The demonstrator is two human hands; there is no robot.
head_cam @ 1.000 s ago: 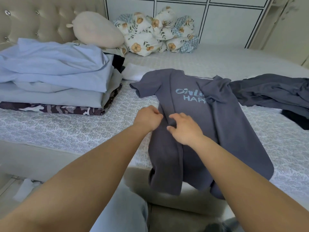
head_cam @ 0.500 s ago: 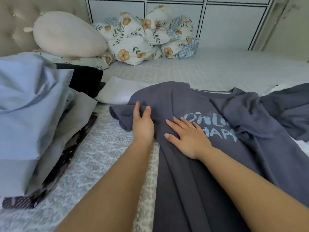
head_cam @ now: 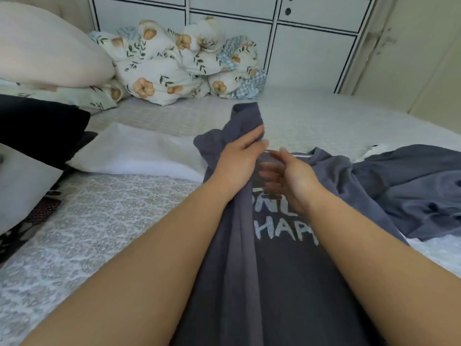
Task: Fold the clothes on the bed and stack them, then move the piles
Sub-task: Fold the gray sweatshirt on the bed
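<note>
A home bedroom is showing here: a bed (head_cam: 99,221) is lying under a pale patterned cover, a bundled floral duvet (head_cam: 174,63) and a cream pillow (head_cam: 45,51) are sitting at its far end, and white panelled wardrobe doors (head_cam: 306,41) are standing just behind it. Clothes are lying about on the cover, among them a grey printed T-shirt (head_cam: 287,283) and a folded white cloth (head_cam: 139,153)

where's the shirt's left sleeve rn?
Head view, centre: the sleeve is lifted off the bed, gripped by the left hand, just left of the right hand, above the grey T-shirt.
</note>
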